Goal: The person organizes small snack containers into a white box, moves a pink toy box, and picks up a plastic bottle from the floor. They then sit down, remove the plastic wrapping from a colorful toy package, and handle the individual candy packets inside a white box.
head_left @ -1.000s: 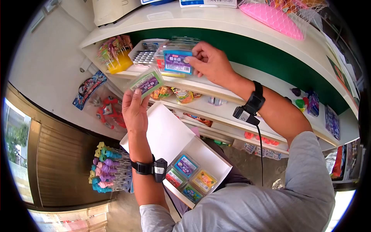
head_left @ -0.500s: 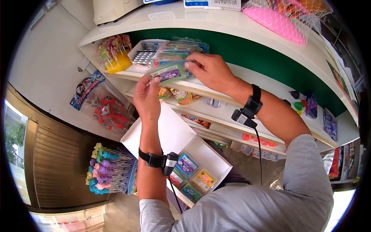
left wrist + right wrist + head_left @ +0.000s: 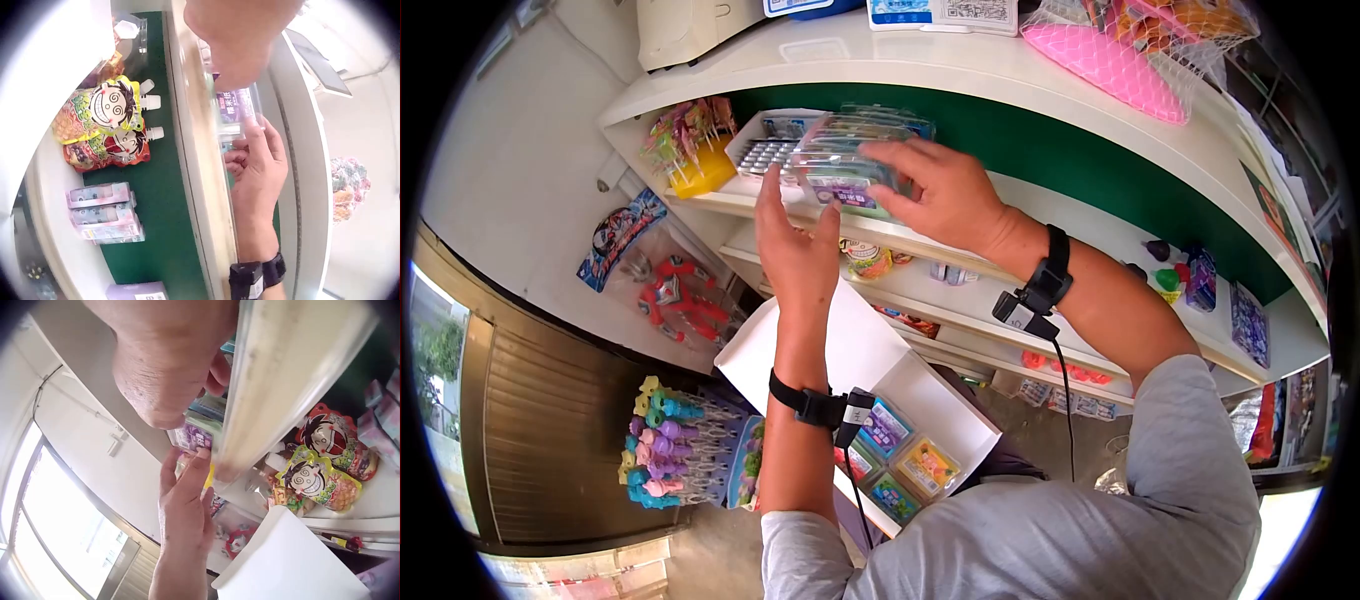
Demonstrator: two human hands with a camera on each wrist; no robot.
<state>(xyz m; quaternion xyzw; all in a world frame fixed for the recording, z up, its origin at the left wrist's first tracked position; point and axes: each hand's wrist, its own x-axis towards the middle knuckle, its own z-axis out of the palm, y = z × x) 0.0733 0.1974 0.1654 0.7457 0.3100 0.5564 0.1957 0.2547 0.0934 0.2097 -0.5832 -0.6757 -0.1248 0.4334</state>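
Observation:
A green-edged clear pack of rice paper [image 3: 845,192] with a purple label stands at the front of a row of similar clear packs [image 3: 840,135] on the upper shelf. My left hand [image 3: 802,260] is at its lower left, fingers straight and spread, thumb at its bottom edge. At the pack's right side, my right hand [image 3: 950,195] holds it by thumb and forefinger, the forefinger reaching over the row. The left wrist view has the right thumb over the label, the other fingers curled below. A white open box [image 3: 960,420] on the lap contains several such packs.
Left of the row are a carton of silver-topped items [image 3: 765,150] and a yellow lollipop stand [image 3: 700,170]. Spouted pouches [image 3: 112,106] lie on the shelf below. A bagged red toy [image 3: 675,295] hangs on the wall, above a bunch of colourful keyrings [image 3: 665,450].
My left hand has carried the green-edged pack up and right to the row's front, and its fingers have spread. My right hand has shifted from the blue-edged pack to the green-edged one.

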